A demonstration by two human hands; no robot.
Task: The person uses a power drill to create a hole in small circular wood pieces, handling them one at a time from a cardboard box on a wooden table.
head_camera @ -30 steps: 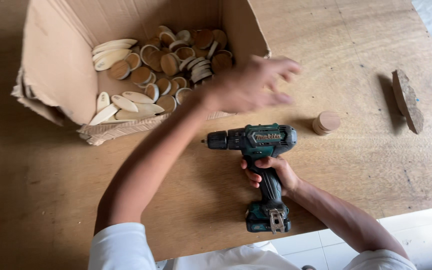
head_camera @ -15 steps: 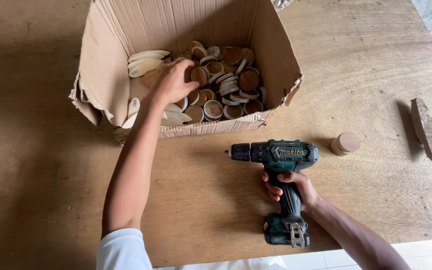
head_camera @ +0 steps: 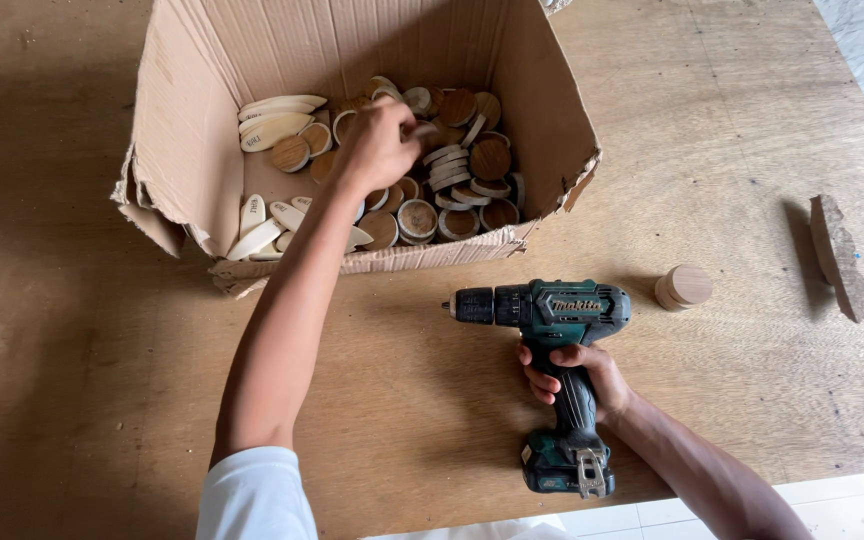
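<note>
Since the earlier frame, left hand (head_camera: 377, 145) had slid rightward in the cardboard box (head_camera: 182, 150), fingers curled onto wooden discs (head_camera: 452, 170) directly beneath; right hand (head_camera: 577, 375) gripped the drill (head_camera: 552, 310), pointing left.

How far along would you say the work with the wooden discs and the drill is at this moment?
Early, it seems. One wooden disc already sits apart on the plywood table. In hand: the left hand picks among the discs in the cardboard box, while the right hand grips the cordless drill. Many discs remain in the box.
</note>
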